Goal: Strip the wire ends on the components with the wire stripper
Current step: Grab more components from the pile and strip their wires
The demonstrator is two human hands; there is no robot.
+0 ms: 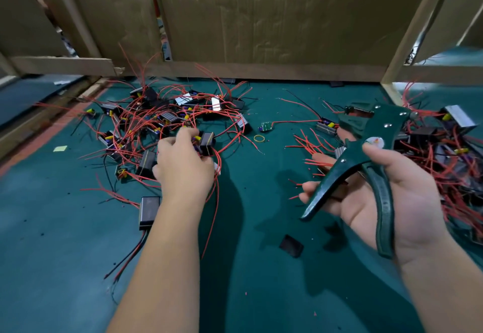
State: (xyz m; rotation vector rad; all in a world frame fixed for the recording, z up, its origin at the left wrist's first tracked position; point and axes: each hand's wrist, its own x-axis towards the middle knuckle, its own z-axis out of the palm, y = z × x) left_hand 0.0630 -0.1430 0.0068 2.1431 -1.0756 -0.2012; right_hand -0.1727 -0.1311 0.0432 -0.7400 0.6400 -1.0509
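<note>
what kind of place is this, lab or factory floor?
Likely a small electronics assembly bench, workshop rather than lab: a green mat strewn with black components trailing red wires, a wire stripper in the right hand, cardboard and timber partitions behind.

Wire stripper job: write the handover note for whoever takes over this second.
Left hand grips a black component with red wires at the near edge of the left pile.
Right hand holds the green wire stripper, handles spread, no wire in it.
A second pile lies right of the tool.
Which pile is stripped cannot be told.
Next: feed the held component's wire end into the stripper and squeeze.
</note>
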